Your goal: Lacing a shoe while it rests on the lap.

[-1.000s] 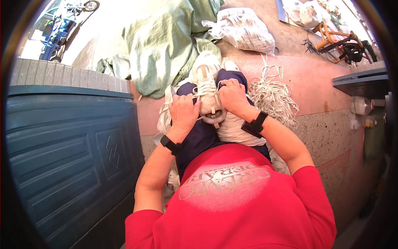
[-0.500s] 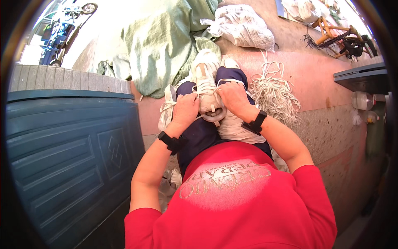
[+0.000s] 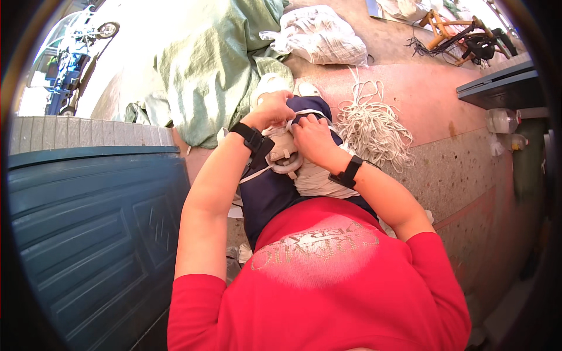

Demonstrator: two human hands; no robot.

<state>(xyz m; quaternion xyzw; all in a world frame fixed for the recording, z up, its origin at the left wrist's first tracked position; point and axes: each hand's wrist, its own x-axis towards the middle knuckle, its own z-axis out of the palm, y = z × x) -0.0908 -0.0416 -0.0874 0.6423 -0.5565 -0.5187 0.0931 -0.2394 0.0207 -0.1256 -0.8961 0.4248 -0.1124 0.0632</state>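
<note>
A beige and white sneaker (image 3: 283, 146) rests on my lap between my knees, its heel opening toward me. My left hand (image 3: 273, 111) is across the shoe's upper, fingers closed at the lacing and hiding much of it. Close beside it, my right hand (image 3: 314, 139) pinches a white shoelace (image 3: 310, 112) that loops over my dark-trousered knee. Fingertips of both hands almost meet over the shoe. Another lace end trails below my left wrist. A pale bundle (image 3: 322, 178) is tucked under the shoe in my lap.
A heap of white laces (image 3: 377, 126) is on the floor to the right. A green tarp (image 3: 211, 76) and a stuffed white bag (image 3: 321, 36) are ahead. A blue panelled door (image 3: 99, 234) stands at left, a wooden stool frame (image 3: 448, 32) at far right.
My left hand has moved from the shoe's left side up and right, over the lacing toward my right hand. The right hand stays by the shoe's right side. The whole view has shifted slightly.
</note>
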